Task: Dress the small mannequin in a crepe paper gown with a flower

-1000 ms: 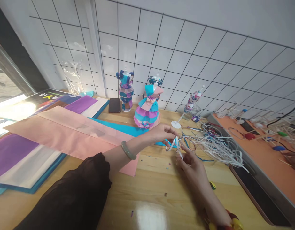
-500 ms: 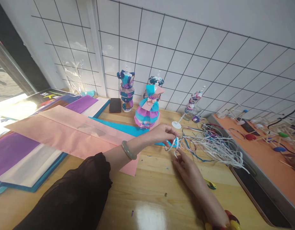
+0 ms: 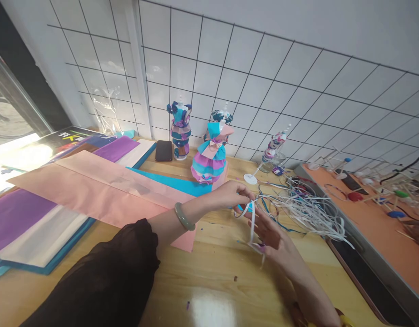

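A narrow white strip (image 3: 253, 222) hangs in a loop above the wooden table (image 3: 209, 277). My left hand (image 3: 238, 194), with its fingers pinched, grips the strip's upper part. Just below and to the right, my right hand (image 3: 275, 238) has its thumb against the lower run, near the loose end; its fingers lie behind and are partly hidden. Blue paper shows through the loop. Beyond my left hand stands a small dress form (image 3: 209, 154) dressed in pink, blue and purple paper.
Pink paper (image 3: 103, 190) lies over purple, white and teal sheets at left. A heap of white strips (image 3: 311, 209) sits to the right. More dress forms, including one with dark flowers (image 3: 180, 131), and a phone (image 3: 164, 151) stand along the wall. A grey-edged orange tray (image 3: 372, 213) borders the right.
My right hand has turned and spread its thumb from the fingers, drawing the white strip downward into a longer run. My left hand stays nearly in place. My right arm now hides the yellow cutter.
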A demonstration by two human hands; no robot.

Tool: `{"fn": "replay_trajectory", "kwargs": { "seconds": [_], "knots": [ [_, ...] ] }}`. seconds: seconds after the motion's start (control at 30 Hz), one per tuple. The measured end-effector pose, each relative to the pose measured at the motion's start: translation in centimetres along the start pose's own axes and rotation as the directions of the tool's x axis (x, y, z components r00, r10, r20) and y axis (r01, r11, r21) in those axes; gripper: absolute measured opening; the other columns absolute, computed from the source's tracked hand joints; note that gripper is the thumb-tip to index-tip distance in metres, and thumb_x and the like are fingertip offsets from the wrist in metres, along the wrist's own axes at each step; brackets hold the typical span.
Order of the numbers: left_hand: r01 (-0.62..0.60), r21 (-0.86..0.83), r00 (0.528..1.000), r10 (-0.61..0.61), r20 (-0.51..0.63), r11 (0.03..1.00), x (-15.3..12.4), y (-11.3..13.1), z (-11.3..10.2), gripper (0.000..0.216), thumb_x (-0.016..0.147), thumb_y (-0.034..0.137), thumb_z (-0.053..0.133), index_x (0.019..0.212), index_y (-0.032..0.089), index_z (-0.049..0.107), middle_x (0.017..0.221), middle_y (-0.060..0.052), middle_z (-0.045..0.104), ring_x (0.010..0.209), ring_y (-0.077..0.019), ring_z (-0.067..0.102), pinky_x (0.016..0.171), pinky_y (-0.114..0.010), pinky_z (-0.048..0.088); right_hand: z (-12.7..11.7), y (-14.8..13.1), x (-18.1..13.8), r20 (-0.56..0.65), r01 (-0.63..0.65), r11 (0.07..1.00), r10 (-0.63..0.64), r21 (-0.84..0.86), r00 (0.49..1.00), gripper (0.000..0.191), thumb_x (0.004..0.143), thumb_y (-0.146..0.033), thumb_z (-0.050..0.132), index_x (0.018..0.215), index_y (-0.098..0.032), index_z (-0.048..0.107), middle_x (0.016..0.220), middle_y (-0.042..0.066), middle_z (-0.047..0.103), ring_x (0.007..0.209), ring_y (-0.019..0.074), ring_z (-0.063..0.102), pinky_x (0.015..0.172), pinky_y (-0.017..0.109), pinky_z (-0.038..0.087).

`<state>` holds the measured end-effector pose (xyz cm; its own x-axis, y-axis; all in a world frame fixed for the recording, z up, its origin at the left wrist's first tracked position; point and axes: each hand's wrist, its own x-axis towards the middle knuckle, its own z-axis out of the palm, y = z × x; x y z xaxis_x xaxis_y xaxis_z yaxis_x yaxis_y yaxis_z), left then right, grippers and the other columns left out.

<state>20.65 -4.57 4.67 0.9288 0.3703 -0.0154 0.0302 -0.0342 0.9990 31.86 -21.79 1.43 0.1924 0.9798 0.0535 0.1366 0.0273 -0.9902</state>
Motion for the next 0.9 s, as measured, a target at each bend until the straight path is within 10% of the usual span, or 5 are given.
{"fn": "replay_trajectory", "kwargs": {
  "seconds": [0.3,0.9],
  "knots": [
    [-0.08,0.014,0.994,0.079,0.069,0.997,0.0,-1.3,1.5,0.044,0.075,0.018,0.057,0.119,0.019,0.052,0.077,0.001,0.054,0.057,-0.0071,0.057,0.051,-0.02,0.051,-0.6,1.6,0.8,-0.439,-0.153,0.988,0.121,-0.036,0.89,0.03,0.073,-0.049,0.065,0.08,-0.019,0.066,0.058,0.0,0.057,0.056,0.0151,0.055,0.056,0.027,0.047],
    [-0.132,0.247,0.989,0.143,-0.026,0.96,-0.2,-1.0,1.1,0.042,0.078,0.022,0.051,0.119,0.019,0.048,0.081,0.001,0.054,0.057,-0.0065,0.055,0.051,-0.018,0.043,-0.3,1.3,0.9,-0.542,-0.077,0.997,0.061,-0.007,0.838,0.042,0.057,-0.041,0.079,0.092,-0.02,0.069,0.098,0.009,0.07,0.089,0.0258,0.064,0.082,0.042,0.049]
  ]
}}
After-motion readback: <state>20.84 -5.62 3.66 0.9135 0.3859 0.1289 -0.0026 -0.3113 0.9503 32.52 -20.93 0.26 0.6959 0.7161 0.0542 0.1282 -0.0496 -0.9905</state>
